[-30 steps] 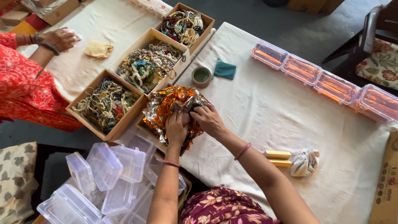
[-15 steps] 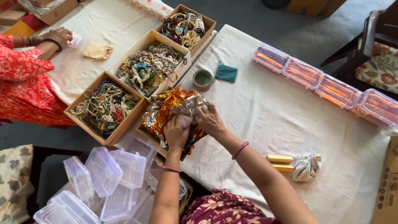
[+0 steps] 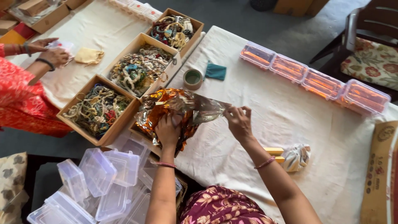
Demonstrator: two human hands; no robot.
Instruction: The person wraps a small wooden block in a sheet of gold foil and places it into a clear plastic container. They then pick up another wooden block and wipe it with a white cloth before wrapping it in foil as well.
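Observation:
A crumpled orange and silver foil bag [image 3: 182,108] lies on the white cloth at the table's near left edge. My left hand [image 3: 168,129] presses down into the bag's orange part. My right hand [image 3: 238,120] pinches the bag's silvery right corner and holds it stretched out to the right. Whatever is inside the bag is hidden by the foil.
Three cardboard boxes of tangled bead jewellery [image 3: 137,70] line the table's left side. A tape roll [image 3: 192,79] and teal cloth [image 3: 216,71] lie behind the bag. Orange-filled plastic boxes [image 3: 315,81] run along the far right. Clear plastic boxes [image 3: 99,182] pile below. Another person in red [image 3: 25,87] works at left.
My right hand has moved right from the middle of the foil bag, pulling its corner out. My left hand stays on the bag. The other person's hands have shifted slightly.

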